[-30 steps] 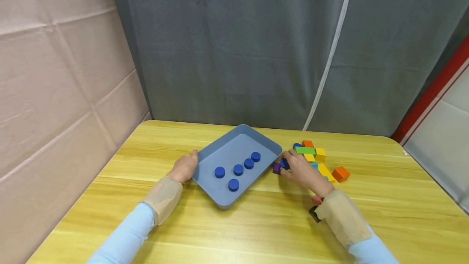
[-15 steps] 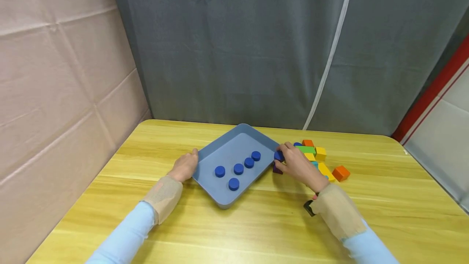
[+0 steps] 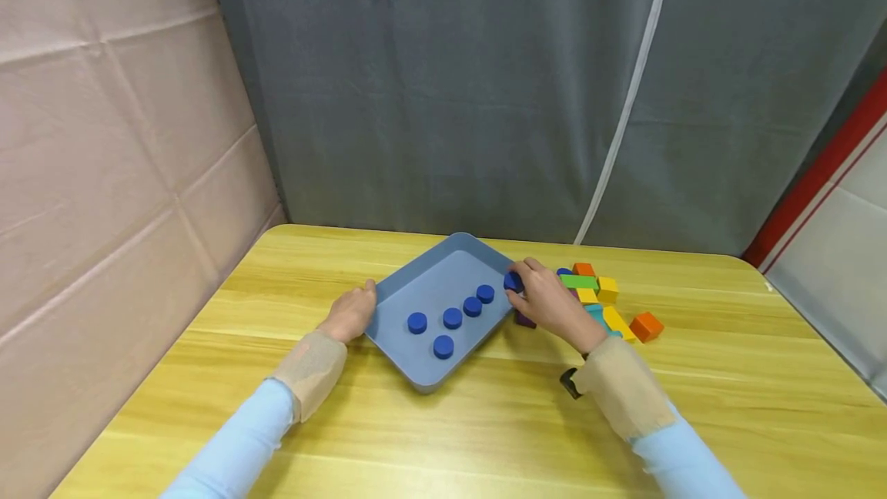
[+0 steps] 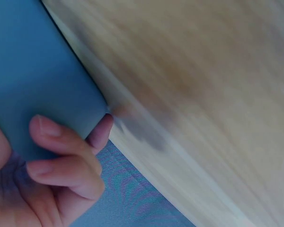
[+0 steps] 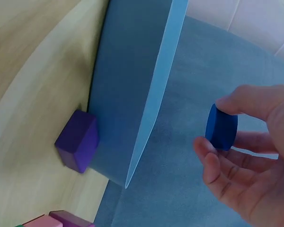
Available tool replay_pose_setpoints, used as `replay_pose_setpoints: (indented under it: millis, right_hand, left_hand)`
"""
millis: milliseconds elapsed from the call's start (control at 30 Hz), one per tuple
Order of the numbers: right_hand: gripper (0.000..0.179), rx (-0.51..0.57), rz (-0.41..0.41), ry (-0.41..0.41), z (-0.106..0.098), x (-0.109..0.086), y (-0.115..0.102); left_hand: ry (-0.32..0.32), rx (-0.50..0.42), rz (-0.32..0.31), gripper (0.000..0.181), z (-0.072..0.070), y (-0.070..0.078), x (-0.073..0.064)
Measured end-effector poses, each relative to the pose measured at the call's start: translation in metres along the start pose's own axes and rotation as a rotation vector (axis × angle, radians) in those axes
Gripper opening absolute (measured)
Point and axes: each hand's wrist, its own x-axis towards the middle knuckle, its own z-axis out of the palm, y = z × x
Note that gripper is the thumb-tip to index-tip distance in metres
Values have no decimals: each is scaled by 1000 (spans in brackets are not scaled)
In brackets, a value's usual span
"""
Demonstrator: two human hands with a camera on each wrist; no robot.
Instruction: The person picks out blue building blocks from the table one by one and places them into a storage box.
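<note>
A blue-grey tray (image 3: 424,353) lies askew on the wooden table, with several round blue blocks (image 3: 453,318) on its floor. At the tray's left corner my left hand (image 3: 349,316) grips the wall, its fingers curled under the outside in the left wrist view. My right hand (image 3: 550,300) pinches another round blue block (image 5: 222,127) between thumb and fingertips. In the right wrist view that block is held up past the tray's rim. A purple block (image 5: 78,142) stands on the table right beside the tray wall, partly covered by the right hand in the head view.
To the right of the tray is a cluster of coloured blocks, among them a green block (image 3: 579,282) and a yellow one (image 3: 607,289). An orange block (image 3: 647,326) sits apart at their right. A grey curtain (image 3: 443,98) hangs behind the table's far edge.
My right hand has carried the round blue block left and up, from beside the pile to over the tray's right corner. The left hand keeps its place on the tray.
</note>
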Motion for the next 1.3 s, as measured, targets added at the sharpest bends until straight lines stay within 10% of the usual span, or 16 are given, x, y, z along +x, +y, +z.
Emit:
replay_pose_setpoints:
  millis: [1300]
  right_hand:
    - [32,38,-23,-71,20,39,-19]
  left_hand:
    - [12,-16,-10,33,1,0,0]
